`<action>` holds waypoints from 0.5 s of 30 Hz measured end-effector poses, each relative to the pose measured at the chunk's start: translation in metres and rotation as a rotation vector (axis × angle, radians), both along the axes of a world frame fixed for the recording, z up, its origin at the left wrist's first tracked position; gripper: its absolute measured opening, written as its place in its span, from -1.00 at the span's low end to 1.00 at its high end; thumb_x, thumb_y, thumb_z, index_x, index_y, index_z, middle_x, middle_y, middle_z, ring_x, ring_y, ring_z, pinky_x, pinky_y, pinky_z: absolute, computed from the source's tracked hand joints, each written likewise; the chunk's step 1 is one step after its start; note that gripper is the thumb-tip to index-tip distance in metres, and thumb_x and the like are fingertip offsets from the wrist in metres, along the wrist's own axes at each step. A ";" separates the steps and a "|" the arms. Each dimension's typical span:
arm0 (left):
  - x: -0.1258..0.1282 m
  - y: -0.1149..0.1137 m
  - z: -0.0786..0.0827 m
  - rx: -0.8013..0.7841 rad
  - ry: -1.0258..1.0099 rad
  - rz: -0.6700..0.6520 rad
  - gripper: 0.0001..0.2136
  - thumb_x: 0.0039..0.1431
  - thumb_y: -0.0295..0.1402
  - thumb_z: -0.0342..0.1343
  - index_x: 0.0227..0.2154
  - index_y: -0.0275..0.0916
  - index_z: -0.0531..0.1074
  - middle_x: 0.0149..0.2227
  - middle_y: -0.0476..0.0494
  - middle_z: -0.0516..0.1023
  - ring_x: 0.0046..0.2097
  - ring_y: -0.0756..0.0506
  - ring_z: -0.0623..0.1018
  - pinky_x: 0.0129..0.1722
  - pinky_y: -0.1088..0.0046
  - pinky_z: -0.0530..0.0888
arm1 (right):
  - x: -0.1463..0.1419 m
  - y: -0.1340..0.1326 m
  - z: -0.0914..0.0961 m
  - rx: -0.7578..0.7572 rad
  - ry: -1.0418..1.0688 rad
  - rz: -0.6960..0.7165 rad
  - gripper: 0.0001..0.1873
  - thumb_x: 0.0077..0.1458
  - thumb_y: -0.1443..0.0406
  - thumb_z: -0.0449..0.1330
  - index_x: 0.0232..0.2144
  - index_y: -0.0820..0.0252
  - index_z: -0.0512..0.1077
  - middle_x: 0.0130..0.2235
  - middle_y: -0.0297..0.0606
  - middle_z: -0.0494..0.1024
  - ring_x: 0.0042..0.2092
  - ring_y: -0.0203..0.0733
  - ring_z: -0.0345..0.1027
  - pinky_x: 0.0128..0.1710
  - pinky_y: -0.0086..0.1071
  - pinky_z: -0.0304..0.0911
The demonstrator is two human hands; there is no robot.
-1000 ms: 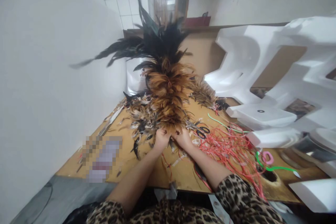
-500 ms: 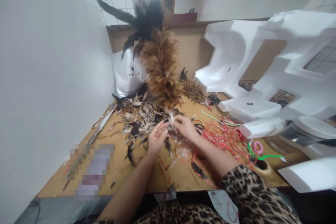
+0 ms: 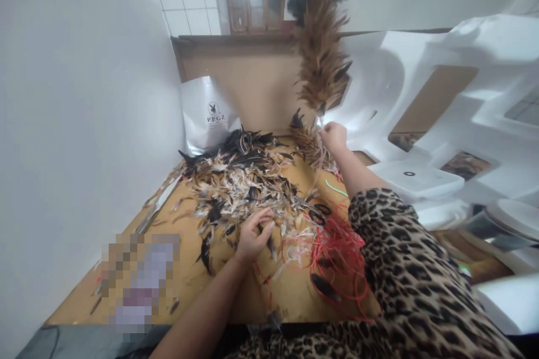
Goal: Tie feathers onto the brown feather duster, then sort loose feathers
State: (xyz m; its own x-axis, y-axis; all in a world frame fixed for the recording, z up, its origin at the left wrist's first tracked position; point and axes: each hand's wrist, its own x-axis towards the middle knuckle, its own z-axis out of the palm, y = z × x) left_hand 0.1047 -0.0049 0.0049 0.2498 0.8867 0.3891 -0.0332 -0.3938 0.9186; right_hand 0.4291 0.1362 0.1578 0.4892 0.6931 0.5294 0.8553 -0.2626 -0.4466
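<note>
My right hand (image 3: 335,139) is closed on the pale lower end of a feather duster (image 3: 322,50), a thick bunch of brown feathers with black ones at the tip. The duster stands upright above the back right of the table. Behind and below it lies a second brown feather bunch (image 3: 304,143). My left hand (image 3: 254,233) is open, fingers apart, at the front edge of a heap of loose feathers (image 3: 240,179) in white, brown and black. Nothing shows in its fingers.
Scissors with black handles (image 3: 319,214) lie right of the heap, above a tangle of red string (image 3: 339,255). A white printed bag (image 3: 208,115) stands at the back left. White moulded foam (image 3: 421,179) fills the right side. A blurred-out item (image 3: 143,280) lies front left.
My right hand has carried the feather duster up and to the right, away from my left hand. My left hand has stayed low by the heap, with its fingers now apart.
</note>
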 end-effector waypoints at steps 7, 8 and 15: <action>-0.001 0.002 0.001 0.194 0.206 -0.020 -0.67 0.03 -0.39 0.11 -0.09 -0.16 0.45 -0.23 -0.17 0.55 -0.25 -0.08 0.54 -0.17 0.33 0.47 | -0.003 0.003 -0.095 -0.439 0.067 -0.056 -0.71 -0.01 0.34 0.16 -0.22 0.40 0.51 -0.21 0.15 0.54 -0.16 -0.07 0.41 -0.21 -0.37 0.18; -0.001 0.002 0.001 0.212 0.226 -0.021 -0.67 0.03 -0.40 0.11 -0.08 -0.16 0.44 -0.24 -0.17 0.55 -0.25 -0.08 0.54 -0.17 0.33 0.47 | -0.002 0.004 -0.103 -0.463 0.078 -0.065 -0.71 -0.05 0.36 0.19 -0.25 0.43 0.51 -0.22 0.18 0.54 -0.17 -0.04 0.42 -0.23 -0.37 0.19; 0.001 0.007 -0.003 0.272 0.306 -0.041 -0.66 0.08 -0.42 0.07 -0.04 -0.18 0.39 -0.24 -0.17 0.53 -0.26 -0.05 0.52 -0.23 0.37 0.47 | 0.015 0.006 -0.132 -0.525 0.120 -0.113 -0.67 -0.10 0.46 0.19 -0.20 0.49 0.50 -0.21 0.26 0.52 -0.13 -0.01 0.43 -0.19 -0.34 0.25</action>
State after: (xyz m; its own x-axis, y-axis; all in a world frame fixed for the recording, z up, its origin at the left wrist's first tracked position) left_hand 0.1053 0.0021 0.0023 0.4232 0.7486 0.5104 0.2047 -0.6278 0.7510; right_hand 0.4443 0.1426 0.0262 0.6111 0.7891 0.0624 0.7605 -0.5634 -0.3230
